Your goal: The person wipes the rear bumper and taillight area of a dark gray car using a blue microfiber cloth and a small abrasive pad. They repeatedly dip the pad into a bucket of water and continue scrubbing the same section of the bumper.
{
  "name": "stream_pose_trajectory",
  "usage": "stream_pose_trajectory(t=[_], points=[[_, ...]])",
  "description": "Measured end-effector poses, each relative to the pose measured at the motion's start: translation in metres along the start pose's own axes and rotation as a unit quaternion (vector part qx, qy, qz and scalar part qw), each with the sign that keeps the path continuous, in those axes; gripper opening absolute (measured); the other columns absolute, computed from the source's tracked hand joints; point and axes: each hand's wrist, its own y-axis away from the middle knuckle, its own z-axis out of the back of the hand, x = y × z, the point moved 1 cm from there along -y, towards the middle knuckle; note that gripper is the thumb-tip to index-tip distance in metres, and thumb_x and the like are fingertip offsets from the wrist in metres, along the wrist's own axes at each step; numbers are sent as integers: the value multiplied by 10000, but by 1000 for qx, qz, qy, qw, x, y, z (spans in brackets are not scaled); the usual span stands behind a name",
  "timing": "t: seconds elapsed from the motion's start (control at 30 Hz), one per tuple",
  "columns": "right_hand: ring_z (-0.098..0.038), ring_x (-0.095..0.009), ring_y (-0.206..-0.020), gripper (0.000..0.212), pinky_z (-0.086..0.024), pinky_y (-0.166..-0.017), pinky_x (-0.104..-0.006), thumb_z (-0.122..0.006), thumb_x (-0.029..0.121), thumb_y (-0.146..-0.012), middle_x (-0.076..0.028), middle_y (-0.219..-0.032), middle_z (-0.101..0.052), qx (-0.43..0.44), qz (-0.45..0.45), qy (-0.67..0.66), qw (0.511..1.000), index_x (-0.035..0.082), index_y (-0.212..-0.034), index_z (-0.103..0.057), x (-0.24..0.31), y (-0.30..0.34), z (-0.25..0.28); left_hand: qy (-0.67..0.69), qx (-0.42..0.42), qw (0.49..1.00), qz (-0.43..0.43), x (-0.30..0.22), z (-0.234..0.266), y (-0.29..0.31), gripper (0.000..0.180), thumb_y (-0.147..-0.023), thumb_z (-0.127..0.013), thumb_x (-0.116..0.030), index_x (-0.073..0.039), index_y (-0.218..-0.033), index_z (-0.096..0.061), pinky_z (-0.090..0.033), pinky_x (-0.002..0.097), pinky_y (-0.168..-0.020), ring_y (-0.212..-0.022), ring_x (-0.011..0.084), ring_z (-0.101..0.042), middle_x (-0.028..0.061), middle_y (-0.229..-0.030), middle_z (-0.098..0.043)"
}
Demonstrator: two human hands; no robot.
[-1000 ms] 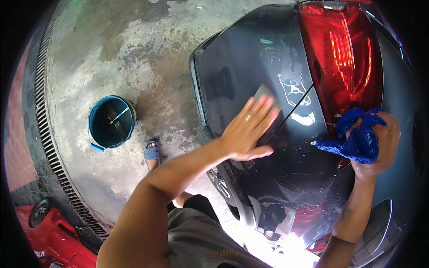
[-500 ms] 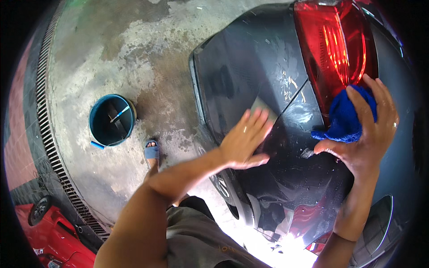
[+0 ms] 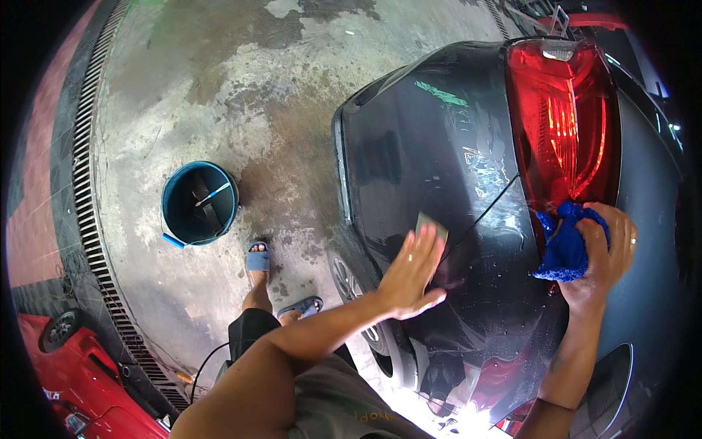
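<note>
Gripping blue cloth (image 3: 567, 251): right hand (image 3: 601, 260) | left hand (image 3: 406, 278) spread flat, greenish sheet (image 3: 429, 221) partly beneath

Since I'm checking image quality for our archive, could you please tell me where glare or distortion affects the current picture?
Head view: white glare burns out part of the lower edge, near the dark car; head view: bright streaks show in the red tail light; head view: fisheye distortion bows the slotted floor grate at left.
</note>
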Motion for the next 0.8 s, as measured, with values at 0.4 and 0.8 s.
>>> stream_pose_trajectory(t=[0.4, 0.8], points=[[-718, -347, -1022, 430, -522, -906, -493, -926, 395, -747, -95, -1117, -718, -16, -14, 18, 1000, 148, -1003, -686, -3, -4, -1, 64, -58, 991, 102, -48, 33, -47, 904, -1160, -395, -454, 122, -1716, 25, -1, 596, -1362, -1700, 469, 71, 369, -1802, 64], [-718, -347, -1035, 443, -520, -905, -498, -917, 446, -761, -90, -1135, -715, -16, -16, 14, 1000, 172, -1019, -683, -6, -5, -4, 136, -70, 985, 85, -45, 0, -19, 1024, -1135, -428, -560, 136, -1704, 62, 14, 588, -1361, -1681, 516, 112, 368, -1801, 78]])
